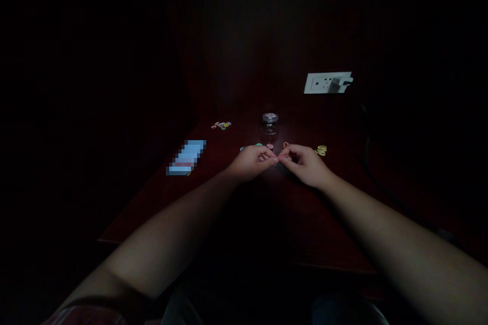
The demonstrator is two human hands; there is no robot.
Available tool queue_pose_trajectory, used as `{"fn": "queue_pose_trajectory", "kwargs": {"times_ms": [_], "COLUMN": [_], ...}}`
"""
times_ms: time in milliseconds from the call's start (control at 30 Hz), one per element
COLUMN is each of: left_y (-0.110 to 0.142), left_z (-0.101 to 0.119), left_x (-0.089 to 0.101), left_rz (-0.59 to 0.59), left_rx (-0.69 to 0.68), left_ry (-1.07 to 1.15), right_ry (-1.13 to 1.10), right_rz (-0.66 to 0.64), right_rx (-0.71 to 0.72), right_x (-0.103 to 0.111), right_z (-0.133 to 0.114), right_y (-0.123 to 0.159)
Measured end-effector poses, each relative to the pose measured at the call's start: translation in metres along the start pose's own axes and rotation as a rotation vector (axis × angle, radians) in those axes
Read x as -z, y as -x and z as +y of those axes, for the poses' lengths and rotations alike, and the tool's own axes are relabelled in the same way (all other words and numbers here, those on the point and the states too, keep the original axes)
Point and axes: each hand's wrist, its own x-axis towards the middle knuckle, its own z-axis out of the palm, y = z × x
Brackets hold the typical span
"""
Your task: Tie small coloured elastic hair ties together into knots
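Left hand (254, 161) and right hand (304, 163) meet at the fingertips above the bench (217, 150), pinching a red bit (279, 157) between them.
The dark red bench runs back to a wall in deep shadow. A phone (186, 156), its face blurred, lies to the left, beyond the left forearm; a white socket (320, 84) with 1 plug (344, 82) sits on the wall, right of centre. A clear lidded jar (270, 124) stands upright beyond the hands. Mixed bands (222, 125) lie heaped at the back left, yellow bands (321, 150) just beyond the right hand. Pink (270, 146), orange (285, 145), green (258, 144) and blue (241, 149) bands lie behind the fingers, partly hidden. The red bit is too small to identify.
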Motion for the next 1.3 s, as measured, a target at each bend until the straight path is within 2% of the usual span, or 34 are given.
{"fn": "queue_pose_trajectory", "kwargs": {"times_ms": [200, 400, 700, 900, 1133, 1300], "left_y": [0.001, 0.001, 0.0021, 0.001, 0.0013, 0.0026], "left_z": [0.0031, 0.0025, 0.0055, 0.0056, 0.0032, 0.006], "left_x": [0.0019, 0.0017, 0.0043, 0.0044, -0.0006, -0.0012], "left_rz": [-0.008, -0.002, -0.015, -0.012, 0.012, 0.002], "left_rx": [-0.015, -0.02, -0.085, -0.09, -0.032, -0.038], "left_ry": [-0.062, -0.072, -0.233, -0.222, -0.045, -0.058], "right_ry": [0.024, 0.025, -0.044, -0.06, -0.035, 0.018], "right_rz": [-0.016, -0.087, -0.133, -0.154, -0.117, -0.127], "right_rx": [-0.005, -0.004, -0.018, -0.039, -0.039, -0.031], "right_x": [-0.0002, -0.0002, -0.0012, -0.0005, 0.0014, 0.0021], "right_z": [0.0028, 0.0026, -0.0003, 0.0021, -0.0026, -0.0009], "right_y": [-0.0003, -0.0003, 0.0011, 0.001, 0.0008, 0.0006]}}
